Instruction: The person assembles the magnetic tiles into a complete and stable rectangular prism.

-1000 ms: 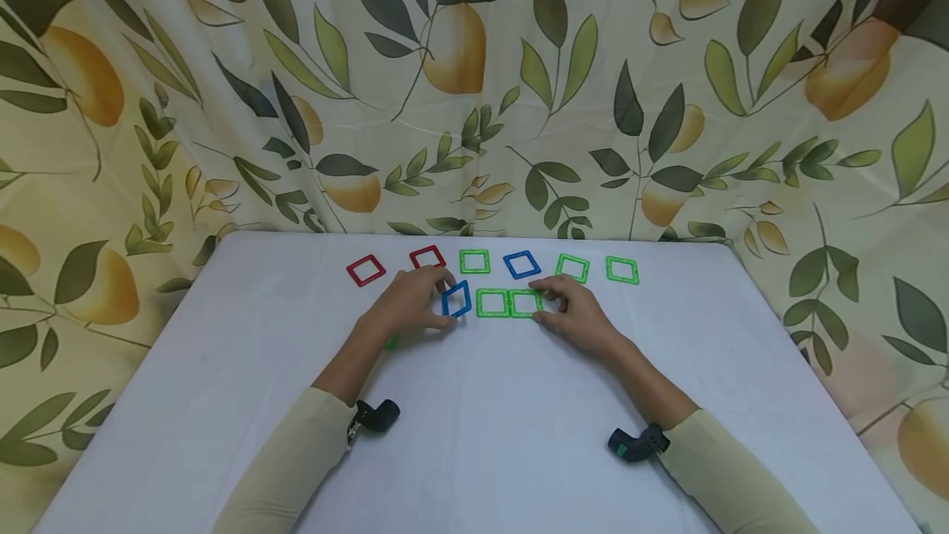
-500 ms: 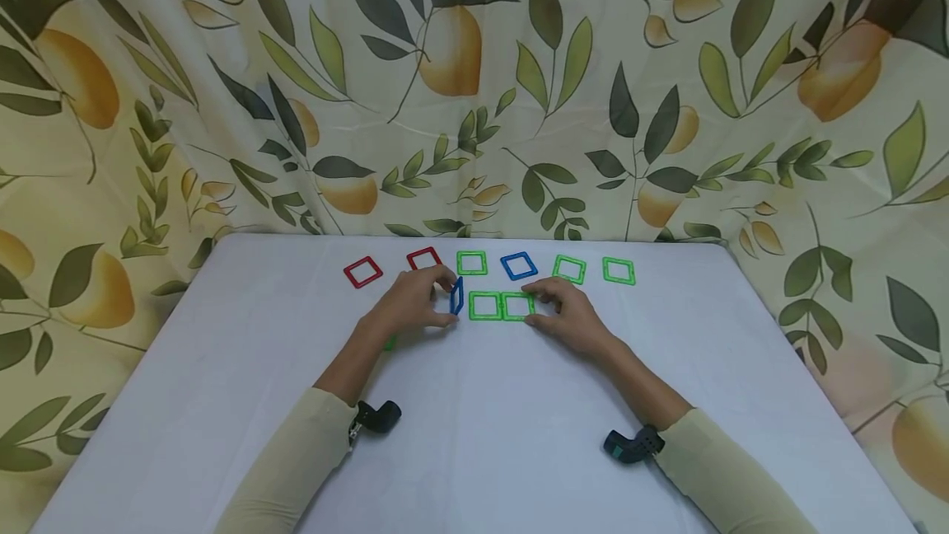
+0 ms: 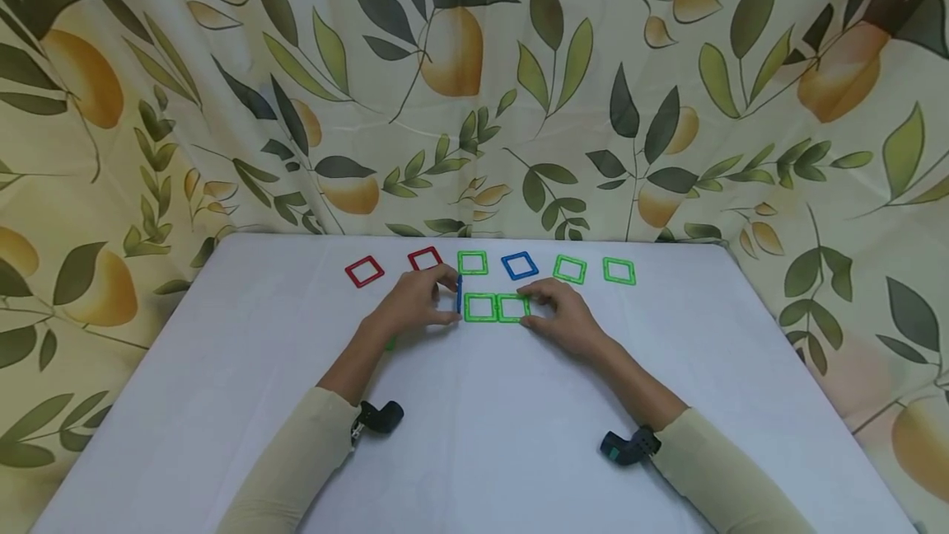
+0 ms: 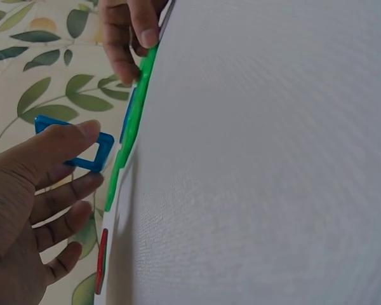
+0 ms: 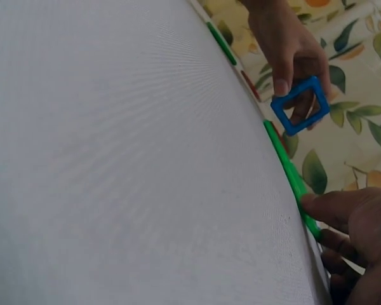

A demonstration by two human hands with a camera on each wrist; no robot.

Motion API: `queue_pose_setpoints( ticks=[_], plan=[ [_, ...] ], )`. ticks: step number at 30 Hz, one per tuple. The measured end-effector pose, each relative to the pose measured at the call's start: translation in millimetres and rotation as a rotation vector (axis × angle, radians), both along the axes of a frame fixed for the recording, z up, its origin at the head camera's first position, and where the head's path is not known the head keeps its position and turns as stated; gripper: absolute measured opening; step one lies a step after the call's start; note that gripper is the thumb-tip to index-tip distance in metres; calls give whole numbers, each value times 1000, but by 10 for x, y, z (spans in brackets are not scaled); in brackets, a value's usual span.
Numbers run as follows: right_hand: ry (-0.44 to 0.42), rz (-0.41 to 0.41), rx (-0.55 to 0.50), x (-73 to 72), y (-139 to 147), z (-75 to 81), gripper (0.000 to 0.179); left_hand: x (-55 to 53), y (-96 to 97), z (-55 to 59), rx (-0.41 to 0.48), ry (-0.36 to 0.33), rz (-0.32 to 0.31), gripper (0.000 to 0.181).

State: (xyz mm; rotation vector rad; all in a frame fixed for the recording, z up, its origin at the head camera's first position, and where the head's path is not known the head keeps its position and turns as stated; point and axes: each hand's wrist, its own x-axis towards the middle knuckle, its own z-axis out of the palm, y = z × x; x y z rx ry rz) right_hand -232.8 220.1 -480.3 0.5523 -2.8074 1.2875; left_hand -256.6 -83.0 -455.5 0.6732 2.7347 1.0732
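Observation:
My left hand [image 3: 408,299] pinches a blue square frame tile [image 5: 322,95] between thumb and fingers. In the head view the tile stands on edge, seen as a thin line just left of two green square tiles. Those two lie flat side by side, the left green tile [image 3: 480,296] against the right green tile [image 3: 513,320]. Thumb and forefinger of my right hand [image 3: 563,316] grip the right one's outer edge. In the right wrist view a gap shows between the blue tile and the green pair [image 5: 289,171]. Whether they touch is unclear from the head view.
Along the back of the white table [image 3: 460,435] lie a red tile [image 3: 357,264], a second red tile [image 3: 424,250] partly hidden by my left hand, and several green and blue tiles [image 3: 525,276]. A green piece [image 3: 390,344] peeks out beneath my left wrist. A patterned curtain [image 3: 474,147] hangs behind.
The blue tile in my left hand has turned from facing the camera to edge-on. My right hand has slid the green pair left, closer to it.

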Motion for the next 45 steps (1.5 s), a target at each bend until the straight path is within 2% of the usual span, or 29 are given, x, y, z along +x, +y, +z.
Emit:
queue_pose_setpoints(
  ticks=[6,19,35,45],
  plan=[
    [5,9,4,-11,1,3,44,-24,5,-18,17,21,-15,57],
    [14,9,-2,6,-16,1,43,-60,52,-83,15,-2,-18,58],
    [-7,3,-8,19,-23,6,43,-33,48,-148,82,28,-51,58],
    [-11,0,-17,18,-33,21,42,-23,37,-149,87,14,-34,64]
  ],
)
